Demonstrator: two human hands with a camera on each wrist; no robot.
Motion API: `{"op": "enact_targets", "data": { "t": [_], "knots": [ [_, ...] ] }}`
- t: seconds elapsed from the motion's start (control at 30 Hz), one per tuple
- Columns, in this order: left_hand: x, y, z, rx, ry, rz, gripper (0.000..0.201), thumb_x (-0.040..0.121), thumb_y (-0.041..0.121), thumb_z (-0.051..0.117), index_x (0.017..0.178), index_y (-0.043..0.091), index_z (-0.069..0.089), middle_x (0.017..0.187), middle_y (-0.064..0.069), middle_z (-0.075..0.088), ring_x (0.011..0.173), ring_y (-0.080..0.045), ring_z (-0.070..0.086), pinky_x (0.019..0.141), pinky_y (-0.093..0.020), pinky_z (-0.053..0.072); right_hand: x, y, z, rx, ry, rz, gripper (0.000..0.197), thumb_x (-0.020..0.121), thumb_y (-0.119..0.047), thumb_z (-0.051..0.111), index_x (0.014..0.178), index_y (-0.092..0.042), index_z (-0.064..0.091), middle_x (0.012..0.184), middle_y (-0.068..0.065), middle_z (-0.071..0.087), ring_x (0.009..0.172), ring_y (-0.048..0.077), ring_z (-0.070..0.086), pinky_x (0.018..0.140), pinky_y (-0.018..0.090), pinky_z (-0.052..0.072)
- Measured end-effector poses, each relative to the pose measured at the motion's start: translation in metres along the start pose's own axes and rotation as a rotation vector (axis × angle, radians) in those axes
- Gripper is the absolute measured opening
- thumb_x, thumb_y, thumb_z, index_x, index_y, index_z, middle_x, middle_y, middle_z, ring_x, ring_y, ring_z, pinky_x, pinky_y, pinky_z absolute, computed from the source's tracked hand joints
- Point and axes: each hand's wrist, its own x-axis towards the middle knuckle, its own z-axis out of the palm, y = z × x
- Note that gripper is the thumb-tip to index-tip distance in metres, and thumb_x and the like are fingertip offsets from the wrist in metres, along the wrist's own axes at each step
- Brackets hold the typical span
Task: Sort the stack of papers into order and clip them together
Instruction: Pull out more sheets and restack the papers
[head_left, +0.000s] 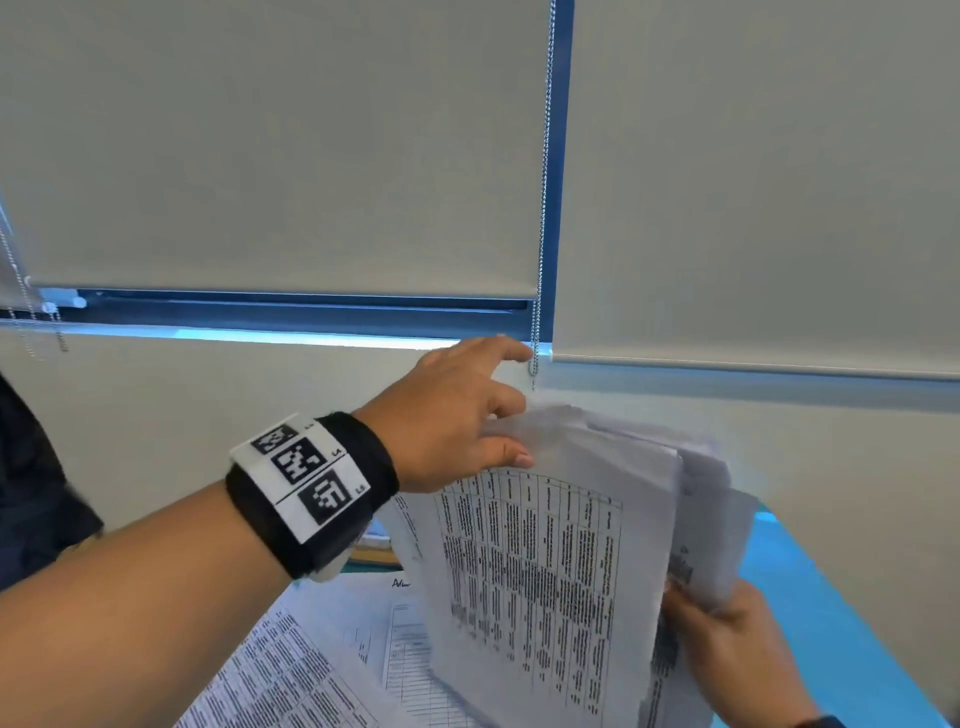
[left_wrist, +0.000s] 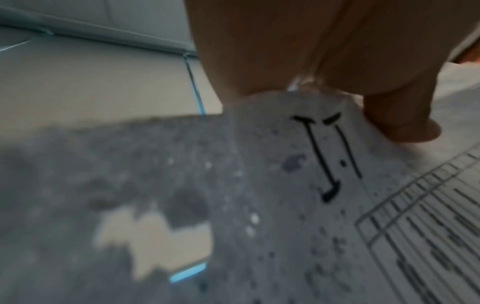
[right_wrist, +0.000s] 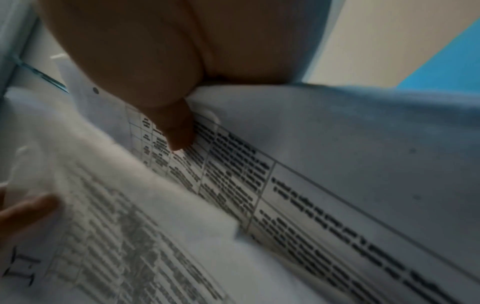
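1. Stack of papers: held upright above the desk, at about 5 o'clock in the head view. Sheet edges fanned and uneven at the top; stack not squared.
2. Front sheet: printed table facing the camera, peeled away from the sheets behind. Handwritten mark "11" at its corner in the left wrist view, probably a page number used for ordering.
3. Left hand: grip closed on the top corner of the front sheet, thumb on the face, fingers behind. Index finger extended, clear of the paper.
4. Right hand: grip closed on the lower right edge of the stack at about 4 o'clock. Thumb pressed onto a printed table in the right wrist view, fingers hidden behind the sheets.
5. Loose sheets: lying flat and overlapped on the desk at about 7 o'clock, below the left forearm. Sorted or unsorted, cannot tell.
6. Clip: none visible in any view.
7. Progress, judged: sorting under way, not complete. Several sheets set down, a thick bundle in hand.
8. Remaining, judged: check of remaining page marks, merging with the sheets on the desk, squaring of edges, clipping.
9. Surroundings: roller blinds and a bead chain at 12 o'clock, blue window frame below the blinds.
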Motion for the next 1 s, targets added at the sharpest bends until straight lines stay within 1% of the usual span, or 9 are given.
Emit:
{"op": "enact_targets", "data": {
  "t": [0.1, 0.23, 0.3, 0.37, 0.5, 0.63, 0.77, 0.87, 1.0],
  "knots": [
    [0.007, 0.011, 0.0, 0.074, -0.102, 0.033, 0.032, 0.087, 0.054, 0.066, 0.066, 0.037, 0.048, 0.146, 0.01, 0.043, 0.126, -0.012, 0.039, 0.104, -0.032, 0.033, -0.005, -0.007, 0.01, -0.007, -0.171, -0.023, 0.017, 0.084, 0.005, 0.066, 0.075, -0.005, 0.077, 0.072, 0.019, 0.074, 0.068, 0.023, 0.07, 0.066, 0.051, 0.057],
    [0.012, 0.016, 0.012, 0.148, -0.144, 0.026, 0.037, 0.095, 0.047, 0.059, 0.068, 0.03, 0.04, 0.082, 0.002, 0.057, 0.073, -0.016, 0.053, 0.062, -0.027, 0.035, -0.013, -0.017, 0.019, 0.116, -0.262, -0.075, 0.035, 0.088, 0.005, 0.062, 0.074, -0.02, 0.081, 0.077, 0.008, 0.078, 0.073, 0.017, 0.075, 0.066, 0.034, 0.061],
    [0.011, 0.014, 0.015, 0.159, -0.132, 0.026, 0.038, 0.097, 0.046, 0.056, 0.068, 0.031, 0.037, 0.078, 0.005, 0.053, 0.069, -0.014, 0.05, 0.06, -0.028, 0.034, -0.017, -0.019, 0.022, 0.231, -0.237, -0.058, 0.023, 0.089, -0.021, 0.068, 0.069, -0.016, 0.079, 0.07, 0.009, 0.076, 0.064, 0.013, 0.072, 0.065, 0.031, 0.06],
    [0.01, 0.011, 0.015, 0.155, -0.127, 0.013, 0.038, 0.097, 0.046, 0.055, 0.068, 0.032, 0.036, 0.075, 0.008, 0.051, 0.065, -0.01, 0.047, 0.059, -0.028, 0.033, -0.02, -0.013, 0.02, 0.348, -0.183, -0.004, 0.048, 0.064, -0.057, 0.07, 0.063, -0.009, 0.074, 0.065, 0.011, 0.07, 0.054, 0.012, 0.062, 0.053, 0.02, 0.051],
    [0.007, 0.007, 0.016, 0.139, -0.105, -0.01, 0.04, 0.097, 0.044, 0.057, 0.067, 0.029, 0.036, 0.07, 0.008, 0.047, 0.06, -0.007, 0.042, 0.054, -0.028, 0.028, -0.027, -0.012, 0.021, 0.274, -0.346, -0.084, 0.047, 0.053, -0.057, 0.082, 0.087, -0.025, 0.078, 0.084, 0.006, 0.077, 0.078, 0.012, 0.072, 0.075, 0.027, 0.055],
    [0.002, 0.008, 0.016, 0.033, -0.072, -0.003, 0.036, 0.092, 0.048, 0.063, 0.069, 0.027, 0.044, 0.074, 0.006, 0.051, 0.064, -0.012, 0.047, 0.059, -0.031, 0.036, -0.019, 0.002, 0.03, 0.067, -0.167, -0.02, 0.012, 0.08, -0.024, 0.077, 0.085, -0.013, 0.075, 0.081, 0.005, 0.078, 0.076, 0.021, 0.074, 0.081, 0.056, 0.056],
    [-0.024, -0.023, 0.018, -0.207, 0.223, -0.149, 0.057, 0.072, 0.065, 0.07, 0.119, 0.036, 0.054, 0.12, 0.018, 0.052, 0.112, -0.004, 0.051, 0.096, -0.026, 0.041, -0.018, 0.011, 0.031, 0.115, -0.125, 0.005, 0.085, 0.047, -0.078, 0.074, 0.089, -0.004, 0.071, 0.085, 0.024, 0.071, 0.083, 0.046, 0.066, 0.079, 0.061, 0.052],
    [-0.056, -0.061, 0.051, -0.648, 0.465, -0.394, 0.088, 0.052, 0.074, 0.081, 0.127, 0.041, 0.05, 0.135, 0.009, 0.054, 0.124, -0.009, 0.052, 0.104, -0.032, 0.04, -0.015, 0.015, 0.029, 0.161, -0.085, 0.027, 0.098, 0.035, -0.085, 0.072, 0.086, -0.001, 0.07, 0.087, 0.028, 0.069, 0.086, 0.05, 0.064, 0.08, 0.062, 0.051],
    [-0.091, -0.073, 0.125, -1.193, 0.225, -0.526, 0.102, 0.036, 0.061, 0.095, 0.121, 0.017, 0.061, 0.114, -0.002, 0.076, 0.109, -0.018, 0.069, 0.094, -0.033, 0.056, -0.011, 0.013, 0.03, 0.194, -0.107, 0.008, 0.09, 0.033, -0.082, 0.075, 0.083, -0.007, 0.074, 0.087, 0.022, 0.073, 0.085, 0.042, 0.067, 0.079, 0.054, 0.054]
  ]
}}
